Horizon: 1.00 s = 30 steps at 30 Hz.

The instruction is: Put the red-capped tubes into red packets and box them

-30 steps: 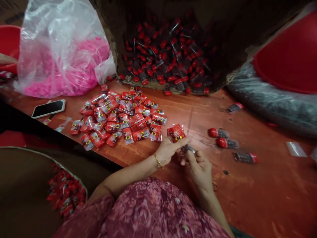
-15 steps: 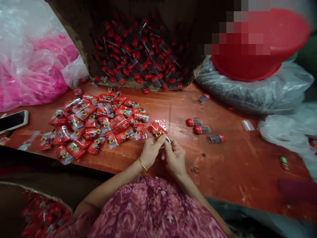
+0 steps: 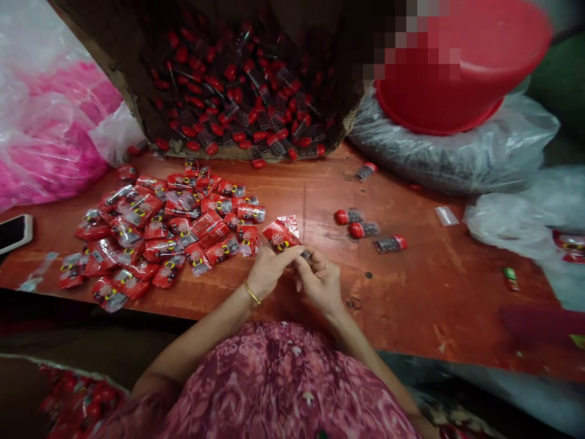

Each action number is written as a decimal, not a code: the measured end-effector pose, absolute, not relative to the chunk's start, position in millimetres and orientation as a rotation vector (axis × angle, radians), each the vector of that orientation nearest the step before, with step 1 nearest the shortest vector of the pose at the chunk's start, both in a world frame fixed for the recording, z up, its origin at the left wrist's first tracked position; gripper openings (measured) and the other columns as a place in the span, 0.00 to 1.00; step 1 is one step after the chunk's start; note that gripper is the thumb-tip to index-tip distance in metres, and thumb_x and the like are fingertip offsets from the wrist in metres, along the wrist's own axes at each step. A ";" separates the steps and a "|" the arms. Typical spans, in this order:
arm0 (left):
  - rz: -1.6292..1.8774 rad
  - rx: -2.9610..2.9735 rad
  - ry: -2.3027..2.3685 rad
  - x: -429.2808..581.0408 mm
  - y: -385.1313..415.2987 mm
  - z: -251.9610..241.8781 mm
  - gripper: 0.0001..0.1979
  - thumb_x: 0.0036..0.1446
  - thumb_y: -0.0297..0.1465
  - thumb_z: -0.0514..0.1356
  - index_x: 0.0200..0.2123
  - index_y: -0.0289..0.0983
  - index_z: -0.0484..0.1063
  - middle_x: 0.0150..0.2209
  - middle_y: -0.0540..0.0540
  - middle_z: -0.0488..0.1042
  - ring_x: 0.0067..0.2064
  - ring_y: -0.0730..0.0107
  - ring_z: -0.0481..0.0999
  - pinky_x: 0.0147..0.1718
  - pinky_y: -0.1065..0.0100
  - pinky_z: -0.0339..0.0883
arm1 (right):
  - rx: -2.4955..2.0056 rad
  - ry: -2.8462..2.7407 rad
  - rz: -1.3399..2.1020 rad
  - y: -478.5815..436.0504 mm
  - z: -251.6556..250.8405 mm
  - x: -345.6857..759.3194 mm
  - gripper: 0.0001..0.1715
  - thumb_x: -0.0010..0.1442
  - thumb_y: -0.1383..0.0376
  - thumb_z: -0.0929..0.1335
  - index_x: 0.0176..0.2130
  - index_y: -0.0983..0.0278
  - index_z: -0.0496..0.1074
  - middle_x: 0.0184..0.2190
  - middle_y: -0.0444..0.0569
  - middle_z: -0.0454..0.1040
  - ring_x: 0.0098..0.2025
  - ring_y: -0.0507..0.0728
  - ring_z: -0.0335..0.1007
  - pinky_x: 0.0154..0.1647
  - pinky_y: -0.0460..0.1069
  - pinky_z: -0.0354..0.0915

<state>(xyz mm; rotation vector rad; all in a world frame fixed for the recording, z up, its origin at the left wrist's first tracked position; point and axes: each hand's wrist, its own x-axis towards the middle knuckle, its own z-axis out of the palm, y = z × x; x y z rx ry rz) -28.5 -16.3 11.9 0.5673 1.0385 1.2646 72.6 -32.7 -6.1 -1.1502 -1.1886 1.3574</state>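
My left hand [image 3: 266, 269], a gold bangle at its wrist, pinches a red printed plastic sleeve [image 3: 280, 234] whose far end sticks out beyond the fingers. Close against it, my right hand [image 3: 322, 285] has its fingers curled round a small dark container [image 3: 306, 254], mostly hidden by the fingers. Whether the container sits inside the sleeve, I cannot tell. Left of my hands lies a heap of red wrapped packets [image 3: 169, 222]. To the right, several small clear bottles with red caps and dark beads, one being this bottle [image 3: 390, 243], lie loose on the wooden table [image 3: 425, 299].
Behind, a tipped cardboard box [image 3: 130, 100] holds many red-capped bottles. A red tub [image 3: 439, 100] rests on a clear bag of dark beads [image 3: 457, 158]. A pink-filled bag [image 3: 55, 146] and a phone [image 3: 16, 233] are at left, a green-and-red tube [image 3: 510, 279] at right.
The camera view has shifted slightly, moving the scene left and up. My left thumb has reached further towards my right fingers, and less of the dark container shows.
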 end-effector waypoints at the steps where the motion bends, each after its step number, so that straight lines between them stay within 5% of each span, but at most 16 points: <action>1: 1.233 0.569 1.018 -28.8 -17.2 12.3 0.12 0.39 0.34 0.67 0.21 0.34 0.68 0.20 0.53 0.68 0.21 0.77 0.67 0.21 0.72 0.62 | -1.142 -1.177 1.366 -31.4 -7.3 72.7 0.14 0.56 0.56 0.66 0.37 0.64 0.68 0.16 0.37 0.66 0.11 0.45 0.56 0.10 0.41 0.54; 8: 1.104 0.457 0.933 -38.0 -17.0 12.6 0.14 0.37 0.36 0.69 0.25 0.32 0.72 0.25 0.49 0.73 0.27 0.75 0.71 0.26 0.72 0.66 | -1.028 -1.217 1.602 -18.2 -10.5 86.7 0.17 0.44 0.56 0.73 0.33 0.61 0.71 0.22 0.40 0.72 0.17 0.48 0.65 0.17 0.44 0.65; 17: 0.929 0.345 0.913 -43.5 -30.9 8.1 0.14 0.41 0.37 0.68 0.28 0.33 0.74 0.28 0.45 0.78 0.33 0.69 0.77 0.38 0.66 0.70 | -1.194 -1.647 0.902 -4.1 -21.2 85.7 0.20 0.43 0.51 0.74 0.19 0.61 0.66 0.14 0.39 0.65 0.18 0.48 0.57 0.20 0.45 0.57; 21: 0.888 0.305 0.982 -54.0 -34.8 12.7 0.13 0.40 0.34 0.69 0.28 0.34 0.73 0.30 0.45 0.79 0.31 0.69 0.78 0.34 0.67 0.72 | -1.126 -1.918 0.689 5.3 -11.4 84.9 0.21 0.41 0.47 0.74 0.26 0.60 0.70 0.19 0.43 0.70 0.22 0.51 0.64 0.28 0.47 0.61; 25: 1.205 0.298 1.112 -102.1 -18.1 24.7 0.09 0.50 0.35 0.63 0.30 0.34 0.72 0.30 0.46 0.79 0.32 0.71 0.78 0.32 0.72 0.72 | -1.268 -1.984 0.388 21.5 -10.4 118.2 0.24 0.53 0.47 0.66 0.39 0.63 0.70 0.34 0.53 0.75 0.37 0.59 0.69 0.41 0.52 0.63; 30: 1.820 0.195 1.144 -167.3 3.6 34.1 0.22 0.55 0.49 0.52 0.33 0.35 0.72 0.31 0.44 0.78 0.39 0.72 0.77 0.35 0.74 0.71 | -1.953 -1.837 -0.053 42.4 -40.3 178.1 0.25 0.61 0.55 0.59 0.45 0.73 0.68 0.44 0.67 0.70 0.47 0.67 0.62 0.48 0.62 0.57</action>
